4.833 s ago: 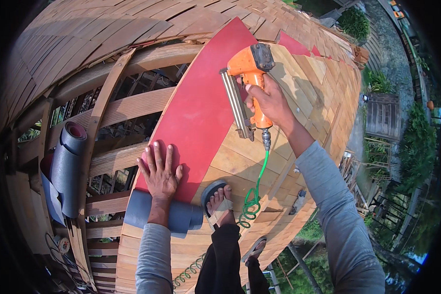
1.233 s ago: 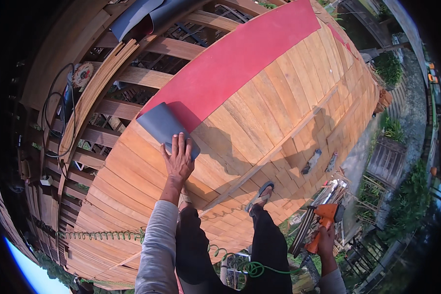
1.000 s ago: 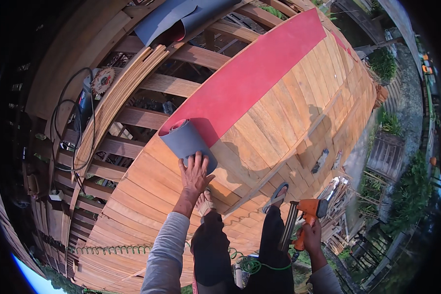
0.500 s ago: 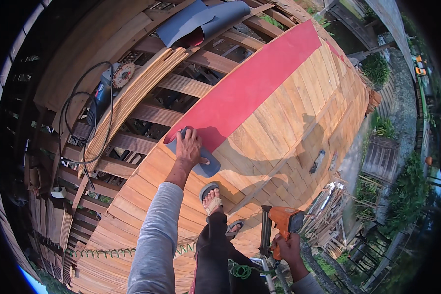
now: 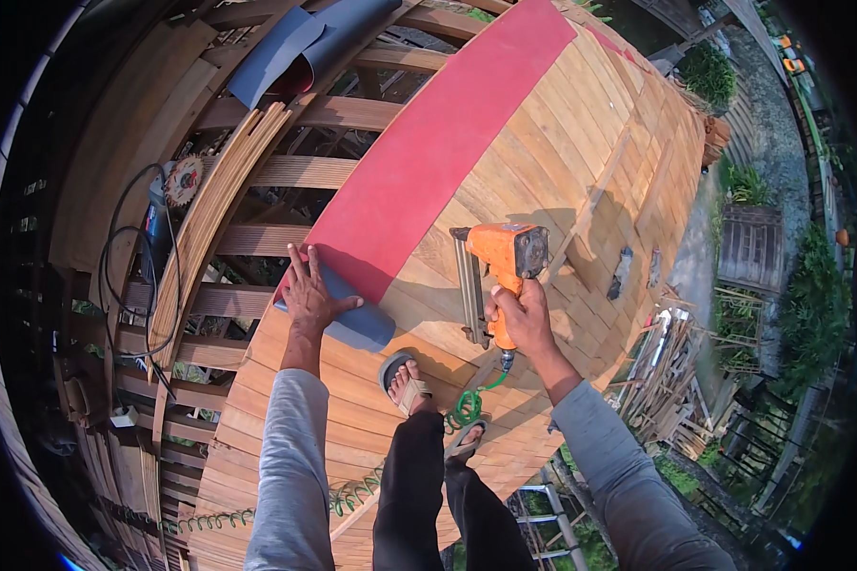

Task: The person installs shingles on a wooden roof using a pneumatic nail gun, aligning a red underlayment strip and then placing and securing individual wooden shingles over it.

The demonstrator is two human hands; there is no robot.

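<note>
A red sheet (image 5: 448,133) with a dark blue-grey underside lies in a long strip over wooden boards (image 5: 533,162). Its near end is a roll (image 5: 357,319), blue-grey side out. My left hand (image 5: 309,295) rests on the roll and the sheet's edge, fingers spread. In my right hand (image 5: 528,319) is an orange pneumatic nail gun (image 5: 507,255), gripped by its handle and raised above the boards. Its magazine points down toward the wood. A green coiled air hose (image 5: 467,409) runs from its base.
At the left, open beams (image 5: 305,171) show gaps between them. Across them lie thin wooden strips (image 5: 214,228), a corded power tool with a round saw blade (image 5: 183,181), and a rolled blue-grey sheet (image 5: 338,43). My sandalled feet stand on the boards. Scrap wood (image 5: 662,362) lies below, right.
My right hand has brought the nail gun up and left over the boards. My left hand has opened flatter on the roll. The whole view has shifted, moving the sheet leftward.
</note>
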